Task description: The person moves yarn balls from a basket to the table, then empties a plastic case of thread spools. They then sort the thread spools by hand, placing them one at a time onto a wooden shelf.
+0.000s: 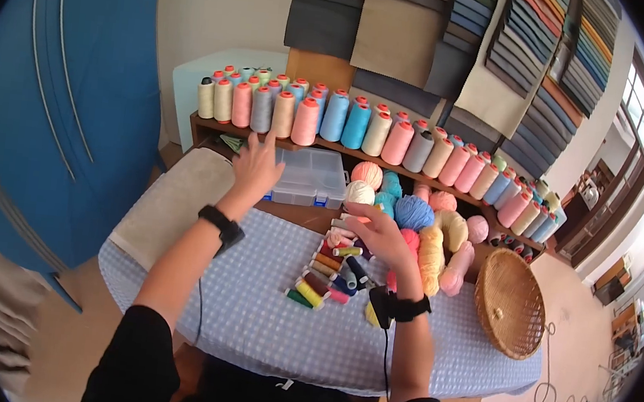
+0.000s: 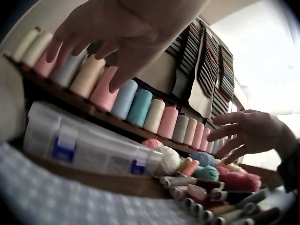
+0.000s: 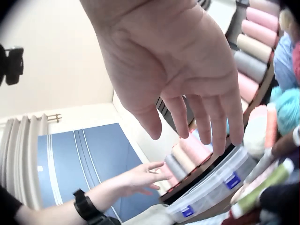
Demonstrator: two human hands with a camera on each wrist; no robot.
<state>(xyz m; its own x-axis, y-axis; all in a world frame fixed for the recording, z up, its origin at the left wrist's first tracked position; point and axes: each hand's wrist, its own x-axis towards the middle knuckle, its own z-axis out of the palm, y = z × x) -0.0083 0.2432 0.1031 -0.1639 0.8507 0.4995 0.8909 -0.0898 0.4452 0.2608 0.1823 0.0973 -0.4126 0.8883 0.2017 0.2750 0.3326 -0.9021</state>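
My left hand [image 1: 257,165] is raised near the front row of thread cones, its fingers spread and holding nothing; a pink cone [image 1: 306,120] and a beige cone [image 1: 283,116] stand just beyond. In the left wrist view that hand [image 2: 119,35] hangs above a lidded clear plastic box [image 2: 89,145] with blue latches. My right hand [image 1: 380,238], empty with loosely extended fingers, hovers over the small thread spools [image 1: 325,265] beside the yarn balls [image 1: 414,212]. The right wrist view shows its palm [image 3: 173,56], with nothing in it.
A wicker basket [image 1: 510,303] sits at the right on the checked cloth [image 1: 249,318]. Folded beige fabric [image 1: 174,206] lies at the left. Fabric swatches [image 1: 400,30] hang behind the cone shelf. Black cables run from both wrists.
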